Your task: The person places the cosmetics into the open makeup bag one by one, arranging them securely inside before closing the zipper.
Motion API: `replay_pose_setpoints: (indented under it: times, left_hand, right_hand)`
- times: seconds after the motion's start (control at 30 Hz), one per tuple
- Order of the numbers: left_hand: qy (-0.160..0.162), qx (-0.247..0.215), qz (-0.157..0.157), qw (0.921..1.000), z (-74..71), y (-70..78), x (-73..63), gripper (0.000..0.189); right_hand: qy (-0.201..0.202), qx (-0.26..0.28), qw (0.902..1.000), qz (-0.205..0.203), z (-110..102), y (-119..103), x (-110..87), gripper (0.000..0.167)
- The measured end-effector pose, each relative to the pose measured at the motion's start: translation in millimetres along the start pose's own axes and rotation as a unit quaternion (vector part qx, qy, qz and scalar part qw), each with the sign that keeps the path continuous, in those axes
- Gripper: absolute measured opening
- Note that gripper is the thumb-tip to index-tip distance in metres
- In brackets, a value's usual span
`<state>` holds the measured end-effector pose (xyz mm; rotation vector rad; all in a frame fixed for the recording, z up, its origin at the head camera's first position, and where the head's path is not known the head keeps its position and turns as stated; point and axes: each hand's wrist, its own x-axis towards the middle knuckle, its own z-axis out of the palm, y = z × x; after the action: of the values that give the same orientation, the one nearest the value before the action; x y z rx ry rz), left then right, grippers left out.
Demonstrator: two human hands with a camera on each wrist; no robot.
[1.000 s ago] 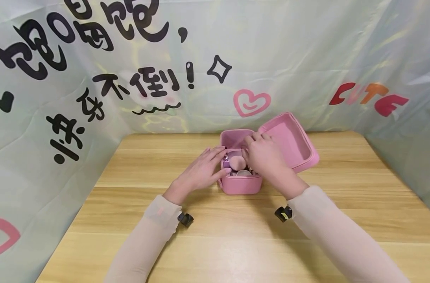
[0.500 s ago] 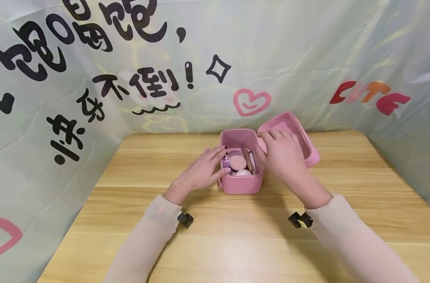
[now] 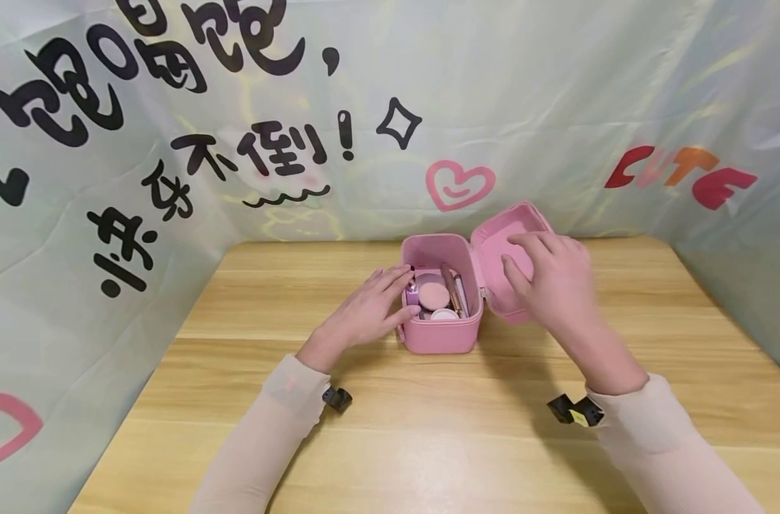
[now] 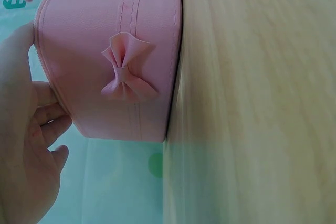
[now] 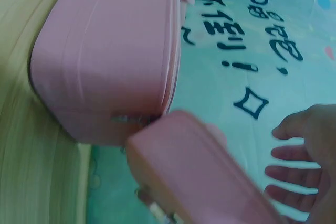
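A pink cosmetic case stands on the table, its lid swung open to the right. Inside lie a round pink compact-like item, a round white-topped item, a small purple item and slim pen-like tubes. My left hand rests on the case's left rim, thumb at the near corner. The left wrist view shows a bow on the case wall beside those fingers. Over the lid hovers my right hand, fingers spread and holding nothing; in the right wrist view that hand is apart from the lid.
The wooden table extends in front of and beside the case. Close behind it hangs a pale printed cloth, which also closes in both sides. A small black device sits at my right cuff.
My right hand has withdrawn from inside the case and moved right, over the open lid, uncovering the slim tubes. The left hand has stayed on the rim.
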<state>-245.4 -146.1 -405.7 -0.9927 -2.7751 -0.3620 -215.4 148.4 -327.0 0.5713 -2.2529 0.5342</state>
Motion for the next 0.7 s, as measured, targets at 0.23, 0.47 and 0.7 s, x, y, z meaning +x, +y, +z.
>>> replay_pose_setpoints:
  times: [0.23,0.47,0.7]
  left_hand:
    - [-0.005,0.002,-0.002,1.0000,0.2,0.3,0.1,0.071]
    - [-0.007,-0.002,-0.002,1.0000,1.9,1.8,1.5,0.071]
    - [-0.005,-0.005,-0.005,1.0000,1.5,1.7,1.7,0.073]
  right_hand:
    - [0.005,0.051,0.9987,0.010,-9.5,18.2,-6.7,0.030]
    - [-0.033,0.125,0.9914,0.021,-19.6,38.2,-18.9,0.052]
    - [-0.064,0.143,0.9876,-0.002,-24.8,57.8,-26.0,0.066]
